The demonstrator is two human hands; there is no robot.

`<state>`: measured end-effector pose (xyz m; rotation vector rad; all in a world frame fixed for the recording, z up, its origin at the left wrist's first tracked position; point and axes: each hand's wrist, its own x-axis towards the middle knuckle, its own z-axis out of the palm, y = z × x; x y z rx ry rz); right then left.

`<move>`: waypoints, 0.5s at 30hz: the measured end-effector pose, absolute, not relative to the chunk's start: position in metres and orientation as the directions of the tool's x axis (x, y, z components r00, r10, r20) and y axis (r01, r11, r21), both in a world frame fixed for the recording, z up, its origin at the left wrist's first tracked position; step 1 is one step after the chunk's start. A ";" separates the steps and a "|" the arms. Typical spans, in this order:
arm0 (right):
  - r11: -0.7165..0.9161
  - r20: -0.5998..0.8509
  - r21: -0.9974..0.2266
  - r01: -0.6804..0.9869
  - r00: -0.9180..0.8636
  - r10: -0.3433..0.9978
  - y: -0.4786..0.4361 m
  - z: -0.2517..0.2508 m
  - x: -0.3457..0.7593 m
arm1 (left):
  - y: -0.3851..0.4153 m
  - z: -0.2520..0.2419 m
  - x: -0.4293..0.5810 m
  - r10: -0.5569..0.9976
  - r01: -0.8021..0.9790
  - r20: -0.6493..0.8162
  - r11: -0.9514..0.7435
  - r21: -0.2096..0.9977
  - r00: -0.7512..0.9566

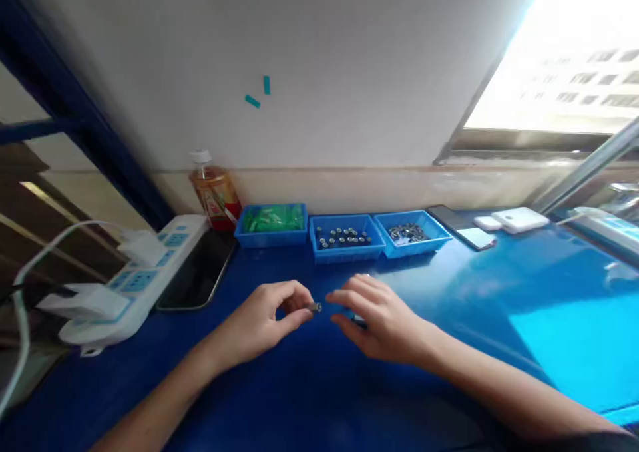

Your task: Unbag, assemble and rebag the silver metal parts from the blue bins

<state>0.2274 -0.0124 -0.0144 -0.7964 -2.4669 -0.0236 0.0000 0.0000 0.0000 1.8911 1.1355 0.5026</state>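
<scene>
Before the middle tray (348,253), my left hand (269,315) pinching a cylinder (315,307), long axis sideways, tip toward my half-curled right hand (380,313), its hold unclear

We held a dark grey cylinder (315,307). Our table (299,399) was deep blue, brightening to cyan in the sunlit patch. We saw three lighter blue trays (272,239): bright green packets (274,218) in the left, black pieces (349,237) with silvery tops in the middle, mottled grey bits (407,231) in the right. We noted an amber bottle (212,189), white-capped and red below, a white power strip (110,322) with pale blue panels, a black phone (200,272), and teal strips (267,84) on the grey wall (349,72).
</scene>
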 end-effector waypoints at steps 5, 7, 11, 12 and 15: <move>0.832 0.546 -0.201 0.517 -0.647 0.533 -0.023 -0.030 0.219 | -0.005 -0.016 0.010 0.831 0.459 -0.135 -0.156 0.875 0.540; 0.827 0.567 -0.205 0.523 -0.626 0.536 -0.021 -0.030 0.218 | -0.004 -0.019 0.010 0.812 0.438 -0.155 -0.133 0.889 0.562; 0.829 0.543 -0.186 0.527 -0.648 0.534 -0.019 -0.028 0.220 | -0.002 -0.021 0.007 0.784 0.422 -0.191 -0.099 0.901 0.591; 0.815 0.551 -0.190 0.547 -0.628 0.549 -0.019 -0.028 0.220 | -0.002 -0.021 0.007 0.786 0.402 -0.180 -0.093 0.911 0.591; 0.757 0.592 -0.232 0.610 -0.529 0.608 -0.023 -0.030 0.217 | -0.004 -0.024 0.008 0.814 0.298 -0.096 -0.098 0.949 0.573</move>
